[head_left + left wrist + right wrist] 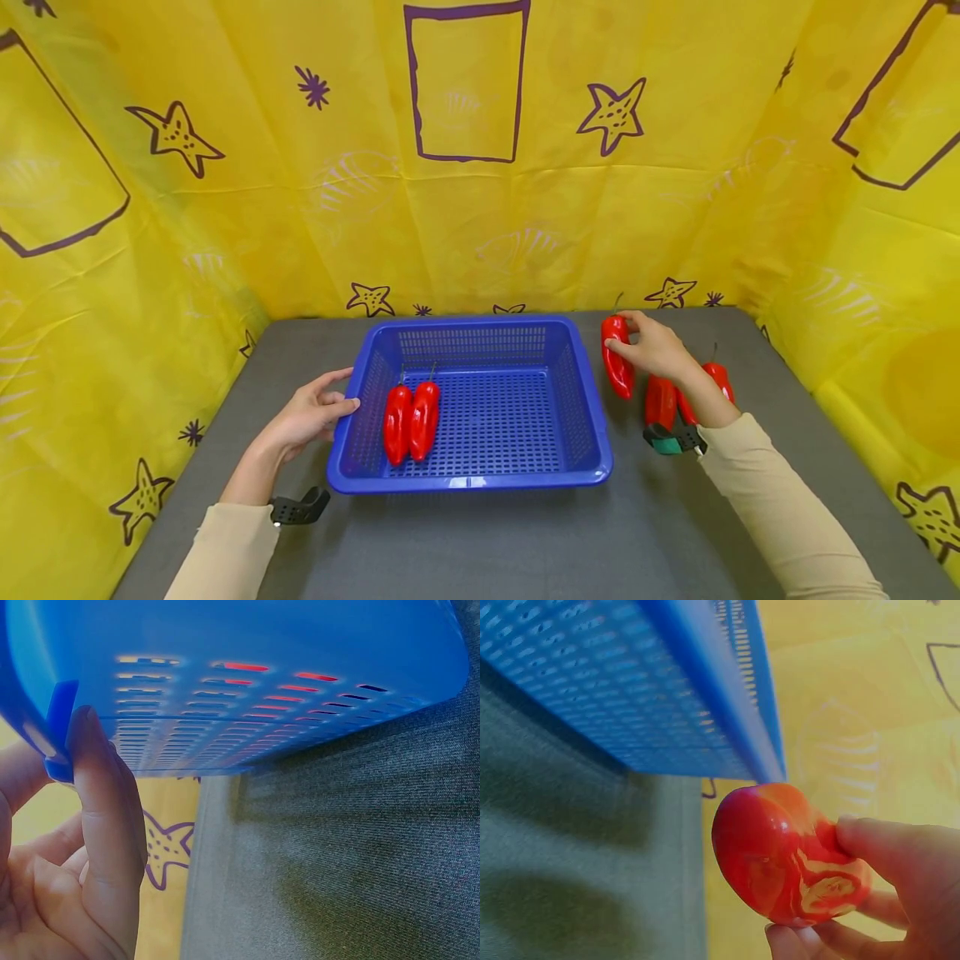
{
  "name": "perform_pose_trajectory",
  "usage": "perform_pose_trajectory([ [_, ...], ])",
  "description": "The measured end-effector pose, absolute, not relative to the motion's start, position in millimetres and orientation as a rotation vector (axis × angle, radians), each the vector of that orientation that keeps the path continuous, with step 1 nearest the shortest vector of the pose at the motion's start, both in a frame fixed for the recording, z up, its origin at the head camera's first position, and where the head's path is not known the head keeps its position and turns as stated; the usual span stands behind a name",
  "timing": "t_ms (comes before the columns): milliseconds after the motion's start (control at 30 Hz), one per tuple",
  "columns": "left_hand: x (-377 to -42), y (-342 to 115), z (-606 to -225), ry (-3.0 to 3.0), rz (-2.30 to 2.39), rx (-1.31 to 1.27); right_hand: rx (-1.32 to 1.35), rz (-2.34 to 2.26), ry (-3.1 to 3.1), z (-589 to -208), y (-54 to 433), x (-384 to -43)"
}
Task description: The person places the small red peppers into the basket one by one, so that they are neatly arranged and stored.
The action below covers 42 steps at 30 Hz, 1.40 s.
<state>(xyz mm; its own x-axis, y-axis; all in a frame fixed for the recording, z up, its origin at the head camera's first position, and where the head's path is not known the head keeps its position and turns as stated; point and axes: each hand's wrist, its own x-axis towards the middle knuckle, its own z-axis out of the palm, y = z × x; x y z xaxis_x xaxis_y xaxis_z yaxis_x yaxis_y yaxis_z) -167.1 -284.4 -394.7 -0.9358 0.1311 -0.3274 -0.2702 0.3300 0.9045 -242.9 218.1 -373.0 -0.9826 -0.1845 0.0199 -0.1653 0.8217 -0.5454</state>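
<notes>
My right hand (654, 346) pinches a glossy red pepper (618, 367) between thumb and fingers, just right of the blue basket (472, 482). In the right wrist view this pepper (769, 847) points its rounded end at the camera, level with the basket's rim (705, 671). On the other side, my left hand (311, 414) grips the basket's left rim, and the left wrist view shows a finger (101, 817) against the rim's edge. Two red peppers, an outer one (397, 425) and an inner one (424, 421), lie side by side in the basket's left part.
Several more red peppers (660, 402) lie right of the basket, partly hidden under my right forearm; one of them (718, 379) shows beyond it. A dark grey tabletop (480, 550) carries everything. Yellow patterned cloth (465, 217) hangs behind and along both sides.
</notes>
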Motion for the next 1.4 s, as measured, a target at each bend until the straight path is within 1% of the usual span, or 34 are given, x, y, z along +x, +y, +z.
perform_pose_trajectory([
  [233, -167.5, -284.0, -394.5, 2.259, 1.633, -0.128, -0.341, -0.884, 2.968, -357.6, 209.1, -241.9],
  [567, -167.8, -284.7, -395.2, 2.246, 1.642, -0.125, -0.389, -0.934, 2.940, -345.4, 189.2, -244.8],
  [1100, -167.5, -285.4, -395.2, 2.241, 1.644, -0.126, -0.461, -0.964, 2.887, -341.1, 156.1, -250.2],
  [1400, -168.9, -286.0, -396.1, 2.244, 1.636, -0.130, -0.439, -1.137, 2.731, -347.6, 134.3, -252.4],
])
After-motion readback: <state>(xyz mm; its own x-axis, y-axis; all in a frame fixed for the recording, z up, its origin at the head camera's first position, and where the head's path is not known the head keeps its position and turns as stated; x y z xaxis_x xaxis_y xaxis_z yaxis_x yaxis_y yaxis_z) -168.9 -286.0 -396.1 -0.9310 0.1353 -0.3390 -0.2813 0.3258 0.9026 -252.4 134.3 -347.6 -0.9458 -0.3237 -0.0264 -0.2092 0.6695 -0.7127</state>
